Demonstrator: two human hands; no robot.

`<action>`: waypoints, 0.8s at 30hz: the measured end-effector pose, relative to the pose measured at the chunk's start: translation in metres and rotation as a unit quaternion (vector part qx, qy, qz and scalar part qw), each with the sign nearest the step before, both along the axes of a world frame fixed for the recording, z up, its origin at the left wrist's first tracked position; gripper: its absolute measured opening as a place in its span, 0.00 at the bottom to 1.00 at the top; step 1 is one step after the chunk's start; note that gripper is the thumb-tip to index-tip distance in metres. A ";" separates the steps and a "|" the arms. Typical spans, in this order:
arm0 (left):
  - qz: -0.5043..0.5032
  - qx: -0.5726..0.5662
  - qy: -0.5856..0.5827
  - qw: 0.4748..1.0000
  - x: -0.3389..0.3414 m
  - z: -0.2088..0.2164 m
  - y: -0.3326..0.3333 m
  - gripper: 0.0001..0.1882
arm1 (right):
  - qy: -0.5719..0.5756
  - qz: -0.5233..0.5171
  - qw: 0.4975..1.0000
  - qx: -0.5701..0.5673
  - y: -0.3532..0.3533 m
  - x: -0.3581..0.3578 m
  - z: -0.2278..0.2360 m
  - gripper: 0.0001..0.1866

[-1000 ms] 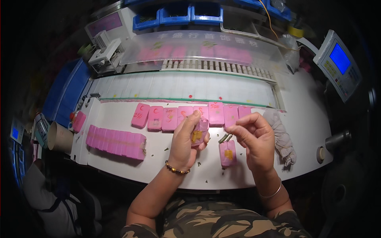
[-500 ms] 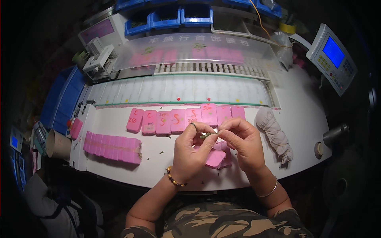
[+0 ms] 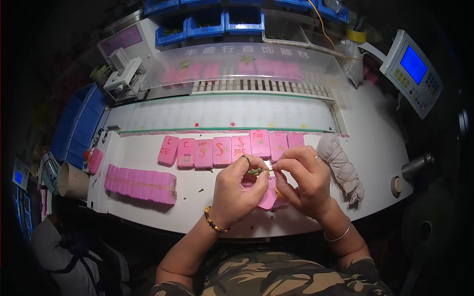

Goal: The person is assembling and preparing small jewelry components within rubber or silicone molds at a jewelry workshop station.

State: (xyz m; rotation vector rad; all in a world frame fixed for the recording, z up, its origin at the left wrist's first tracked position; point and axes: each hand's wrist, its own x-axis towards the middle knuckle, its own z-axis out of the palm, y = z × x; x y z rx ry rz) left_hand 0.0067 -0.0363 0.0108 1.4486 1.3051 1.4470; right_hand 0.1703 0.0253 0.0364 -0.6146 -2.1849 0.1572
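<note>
My left hand is closed, thumb against forefinger, around a small green wax piece. A thin end of this piece sticks out to the right, where the fingertips of my right hand pinch it. Below and between both hands a pink mould block lies on the table, partly covered by my fingers. Just beyond my hands stands a row of pink mould blocks with red handwritten marks, among them a taller-set block.
A long stack of pink blocks lies at the left. A wrapped white cloth bundle rests at the right, near a tape roll. Behind runs a glass-edged conveyor. A keypad screen stands far right.
The coloured dots on the conveyor have shifted left. My right hand has moved slightly right, and a thin end of the green wax piece now shows between my hands.
</note>
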 end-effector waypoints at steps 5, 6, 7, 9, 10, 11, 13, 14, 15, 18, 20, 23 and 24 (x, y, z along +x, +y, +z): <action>-0.005 0.046 0.039 0.998 0.005 0.000 0.000 0.05 | 0.052 0.021 0.995 -0.078 0.000 -0.003 -0.009 0.08; -0.005 0.046 0.039 0.998 0.006 0.000 0.000 0.05 | 0.099 0.038 0.985 -0.134 0.001 -0.005 -0.012 0.07; 0.007 0.068 0.053 0.996 0.007 -0.001 0.000 0.05 | 0.099 0.038 0.985 -0.135 0.000 -0.006 -0.014 0.07; 0.016 0.091 0.067 0.994 0.010 -0.003 0.001 0.05 | 0.197 0.068 0.886 -0.414 -0.002 -0.007 -0.017 0.03; 0.035 0.106 0.060 0.992 0.012 -0.003 0.002 0.05 | 0.198 0.066 0.886 -0.413 0.001 -0.006 -0.020 0.03; 0.055 0.122 0.052 0.990 0.013 -0.003 0.003 0.05 | 0.271 0.090 0.803 -0.523 0.005 -0.005 -0.022 0.02; 0.062 0.130 0.048 0.988 0.011 -0.005 0.003 0.06 | 0.365 0.088 0.681 -0.629 0.011 -0.005 -0.018 0.08; 0.069 0.138 0.045 0.987 0.009 -0.006 0.003 0.06 | 0.365 0.088 0.681 -0.629 0.012 -0.004 -0.019 0.08; 0.070 0.137 0.045 0.987 0.007 -0.006 0.003 0.06 | 0.321 0.093 0.712 -0.618 0.014 0.000 -0.019 0.08; 0.084 0.087 0.049 0.991 -0.001 -0.007 0.004 0.07 | 0.221 0.086 0.757 -0.608 0.017 0.006 -0.021 0.10; 0.069 0.129 0.083 0.986 -0.001 -0.007 0.006 0.05 | 0.154 0.073 0.880 -0.443 0.013 0.001 -0.022 0.10; 0.068 0.184 0.129 0.972 -0.003 -0.010 0.009 0.07 | 0.174 0.109 0.844 -0.496 0.007 -0.003 -0.019 0.09; 0.068 0.184 0.130 0.972 -0.003 -0.010 0.009 0.07 | 0.194 0.132 0.811 -0.535 0.006 -0.004 -0.019 0.09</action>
